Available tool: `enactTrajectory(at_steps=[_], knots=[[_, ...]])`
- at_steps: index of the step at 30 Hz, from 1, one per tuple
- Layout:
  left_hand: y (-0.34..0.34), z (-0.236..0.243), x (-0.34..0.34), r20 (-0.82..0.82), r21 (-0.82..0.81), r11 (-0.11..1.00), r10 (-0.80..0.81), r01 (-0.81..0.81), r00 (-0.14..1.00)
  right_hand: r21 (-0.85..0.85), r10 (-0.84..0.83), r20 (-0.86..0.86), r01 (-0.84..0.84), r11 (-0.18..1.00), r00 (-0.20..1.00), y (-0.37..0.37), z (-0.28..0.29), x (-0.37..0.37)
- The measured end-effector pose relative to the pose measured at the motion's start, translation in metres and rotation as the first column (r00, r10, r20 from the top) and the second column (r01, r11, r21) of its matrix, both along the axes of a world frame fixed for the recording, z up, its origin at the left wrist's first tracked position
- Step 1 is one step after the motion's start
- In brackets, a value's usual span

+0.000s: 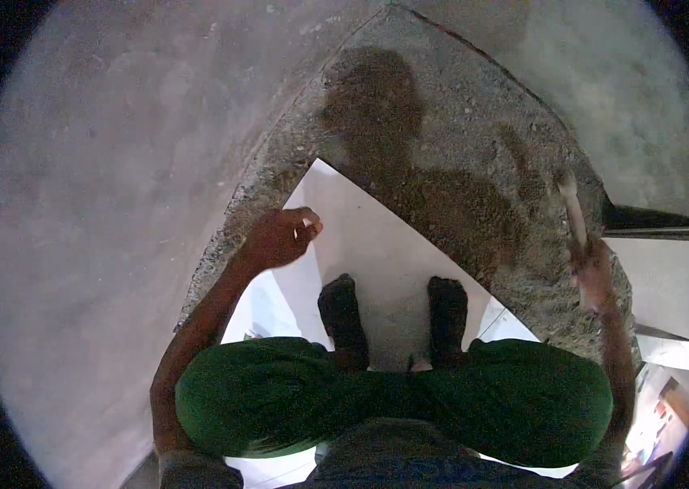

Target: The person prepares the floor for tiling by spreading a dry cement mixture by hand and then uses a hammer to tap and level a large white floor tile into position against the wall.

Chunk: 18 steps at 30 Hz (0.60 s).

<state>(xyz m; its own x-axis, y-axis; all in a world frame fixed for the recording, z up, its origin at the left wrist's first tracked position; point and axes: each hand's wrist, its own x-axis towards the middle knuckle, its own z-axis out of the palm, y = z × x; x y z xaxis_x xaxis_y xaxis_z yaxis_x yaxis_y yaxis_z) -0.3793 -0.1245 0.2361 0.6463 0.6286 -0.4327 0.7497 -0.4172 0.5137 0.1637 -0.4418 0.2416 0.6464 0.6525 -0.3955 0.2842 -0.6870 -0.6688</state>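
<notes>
My right hand [594, 277] is closed around a slim, pale stick-like tool [576, 213] at the right, over rough grey mortar [544, 285]. Blur hides the kind of its far end. On the left, my left hand [279, 238] hovers by the left edge of a glossy white floor tile [361, 224]. Its fingers are curled, with thumb and forefinger meeting in a loop, and nothing shows in them. Both my feet rest on the pale tiles, and one tile corner points away from me into the mortar.
Grey walls [116, 187] rise to the left and far right, meeting the mortar in a corner ahead. A dark gap [654, 218] runs along the right wall's base. Pale slabs [662, 277] and a small white piece [668, 352] lie at the right. My shadow falls across the mortar.
</notes>
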Motion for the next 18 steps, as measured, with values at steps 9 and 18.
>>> enactTrajectory(at_steps=[9, 18], knots=[[-0.035, -0.161, -0.090, 0.299, 0.550, 0.737, 0.265, -0.393, 0.917, -0.055, 0.108, -0.540, -0.163, 0.985, 0.834, 0.262, -0.016, -0.178], [-0.068, -0.182, -0.100, -0.155, 0.479, 0.798, 0.486, -0.365, 0.860, 0.327, 0.007, -0.855, 0.528, 0.784, 0.518, 0.390, -0.066, -0.372]])
